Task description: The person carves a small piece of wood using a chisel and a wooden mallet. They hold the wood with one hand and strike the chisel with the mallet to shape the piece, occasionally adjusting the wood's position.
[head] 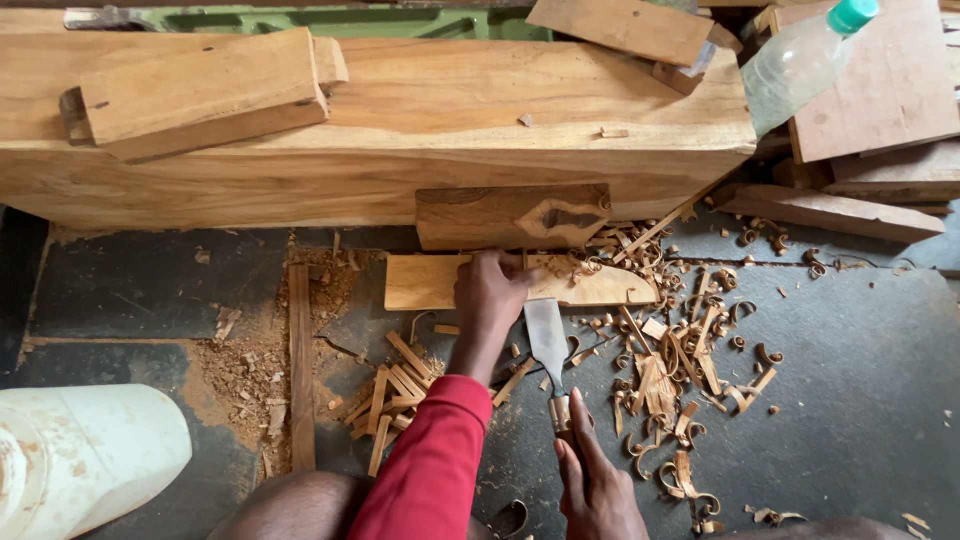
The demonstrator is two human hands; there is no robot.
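From the head camera, the left hand (490, 292), its arm in a red sleeve (432, 465), presses flat on a thin pale wooden board (425, 283) lying on the dark floor (860, 380) against a large light-brown timber beam (400, 130); the right hand (597, 485) is clenched round the handle of a broad steel chisel (547, 340), its blade touching the board's near edge; curled wood shavings (670, 370) lie scattered just beside it; a white plastic container (80, 455) stands well apart at the left.
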